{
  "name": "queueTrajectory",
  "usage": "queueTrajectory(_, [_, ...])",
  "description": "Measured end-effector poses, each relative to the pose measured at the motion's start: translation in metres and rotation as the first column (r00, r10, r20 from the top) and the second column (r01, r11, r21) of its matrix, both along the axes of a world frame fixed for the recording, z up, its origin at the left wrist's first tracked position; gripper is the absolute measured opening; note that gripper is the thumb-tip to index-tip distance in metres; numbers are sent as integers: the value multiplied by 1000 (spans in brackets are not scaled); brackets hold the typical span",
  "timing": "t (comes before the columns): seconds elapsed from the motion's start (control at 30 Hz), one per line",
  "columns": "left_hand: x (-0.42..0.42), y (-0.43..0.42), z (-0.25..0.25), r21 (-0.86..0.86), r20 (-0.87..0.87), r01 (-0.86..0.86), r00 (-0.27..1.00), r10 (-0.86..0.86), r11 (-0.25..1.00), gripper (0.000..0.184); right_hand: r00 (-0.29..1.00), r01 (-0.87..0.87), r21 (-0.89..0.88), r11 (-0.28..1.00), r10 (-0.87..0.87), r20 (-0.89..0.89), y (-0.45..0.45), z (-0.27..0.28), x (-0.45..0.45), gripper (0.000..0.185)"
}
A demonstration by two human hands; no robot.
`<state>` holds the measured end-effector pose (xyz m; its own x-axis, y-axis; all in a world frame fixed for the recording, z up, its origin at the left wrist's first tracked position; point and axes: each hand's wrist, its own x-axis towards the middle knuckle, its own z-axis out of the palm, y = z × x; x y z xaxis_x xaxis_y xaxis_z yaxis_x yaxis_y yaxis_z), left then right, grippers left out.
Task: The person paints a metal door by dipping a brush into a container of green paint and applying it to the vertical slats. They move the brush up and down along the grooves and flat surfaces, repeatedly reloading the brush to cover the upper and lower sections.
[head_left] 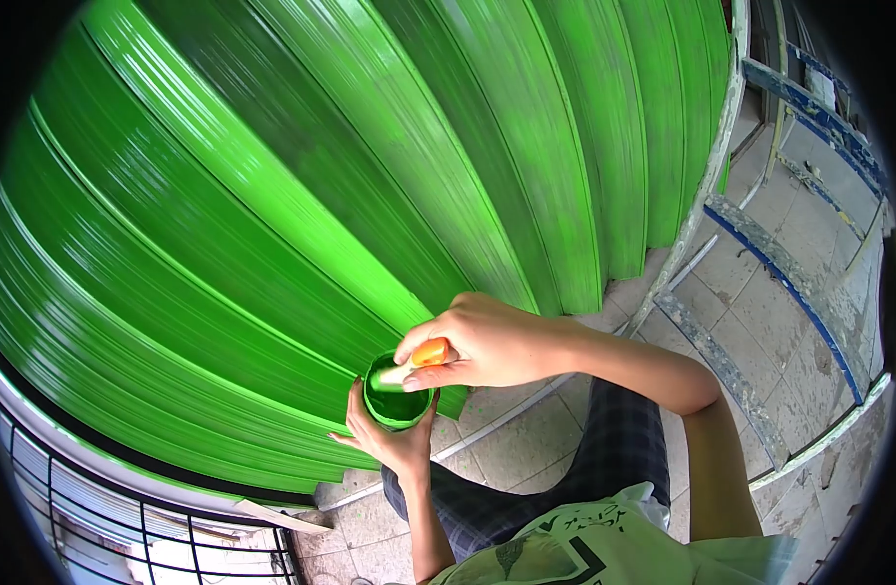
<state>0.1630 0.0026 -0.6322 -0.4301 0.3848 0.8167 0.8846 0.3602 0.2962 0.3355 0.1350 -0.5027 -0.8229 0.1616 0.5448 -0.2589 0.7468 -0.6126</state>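
Note:
My left hand (397, 441) is wrapped round a small cup of green paint (401, 421), holding it from below and the side. Above it, my right hand (482, 341) grips the orange handle of a paintbrush (430, 352). The brush's lower part reaches into the cup, and its bristle tips are hard to make out there. Just beyond both hands stands a ribbed metal shutter (301, 210) coated in green. Its left part looks glossy; toward the right the green is thinner and streaky.
A paint-spattered ladder (794, 268) with blue-edged steps stands at the right. Tiled floor (526, 444) lies under my legs. At the lower left is a black metal grille (145, 526), with a flat pale piece (282, 517) beside the shutter's bottom edge.

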Motion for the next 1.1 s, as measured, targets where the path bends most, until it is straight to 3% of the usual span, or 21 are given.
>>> queueTrajectory(0.03, [0, 0, -3, -28, 36, 5, 999, -4, 1000, 101, 994, -20, 13, 1000, 18, 108, 3, 0, 2, 29])
queueTrajectory(0.13, [-1, 0, -8, -86, 149, 35, 989, -22, 996, 104, 966, -146, -358, 922, 211, 150, 10, -13, -1, 29])
queueTrajectory(0.17, [-2, 0, -9, -78, 164, 57, 986, -44, 995, 100, 961, -158, -409, 899, 236, 146, 12, -12, 1, 26])
queueTrajectory(0.27, [-2, 1, -6, -80, 222, 84, 973, -64, 993, 100, 969, -234, -444, 865, 245, -32, 25, -27, 1, 22])
queueTrajectory(0.4, [-2, 9, -4, -90, 255, 114, 963, -88, 989, 102, 997, -70, -561, 825, 70, -22, 32, -43, 7, 19])
queueTrajectory(0.53, [1, 20, -2, -107, 318, 155, 941, -114, 982, 103, 991, -107, -721, 684, 13, -134, 34, -58, 17, 16])
queueTrajectory(0.7, [6, 33, 0, -83, 397, 238, 898, -187, 968, 102, 981, -139, -776, 615, -23, -194, 43, -73, 26, 15])
queueTrajectory(0.83, [14, 40, 0, -71, 406, 257, 890, -207, 964, 101, 964, -153, -728, 668, -60, -258, 44, -84, 27, 13])
queueTrajectory(0.93, [16, 43, 0, 32, 452, 334, 836, -312, 942, 100, 952, -145, -702, 697, -96, -292, 45, -87, 21, 14])
queueTrajectory(1.1, [6, 48, -6, 105, 504, 367, 782, -367, 925, 95, 877, -174, -718, 674, -225, -424, 58, -80, 21, 17])
